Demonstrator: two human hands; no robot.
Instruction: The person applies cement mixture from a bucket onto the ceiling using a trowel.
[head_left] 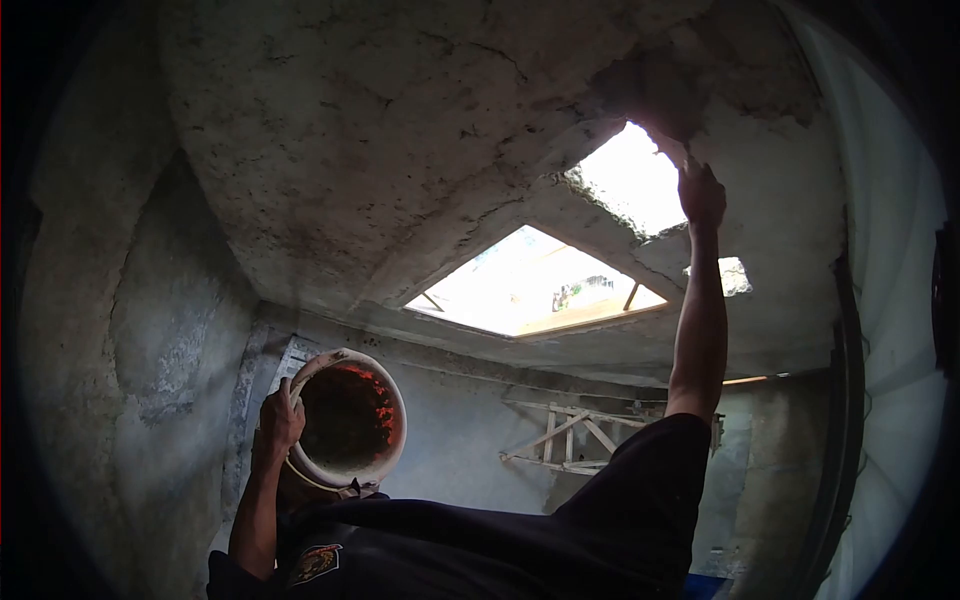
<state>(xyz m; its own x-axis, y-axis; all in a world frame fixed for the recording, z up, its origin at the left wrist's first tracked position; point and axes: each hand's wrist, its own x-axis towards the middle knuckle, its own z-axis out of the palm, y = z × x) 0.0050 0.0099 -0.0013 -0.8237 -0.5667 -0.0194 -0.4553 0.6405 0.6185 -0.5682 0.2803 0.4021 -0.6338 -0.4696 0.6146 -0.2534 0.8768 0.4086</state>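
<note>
My left hand [283,418] is closed on the near side of a pale-rimmed bucket [402,425], which is held up in front of my chest. The bucket's mouth faces me, its inside dark with orange-red patches along one side; what lies at the bottom is too dark to name. High on the right, my right hand [703,193] reaches with bent arm sleeve below it to the rough edge of a bright opening [632,185] in the cement surface. Its fingers are curled closed, and glare hides whatever they may hold.
A larger framed opening [535,285] lets in light below the broken one, with a smaller hole [733,276] to its right. A wooden truss-like frame [570,440] is by the back wall. A pale corrugated sheet [895,300] stands at far right.
</note>
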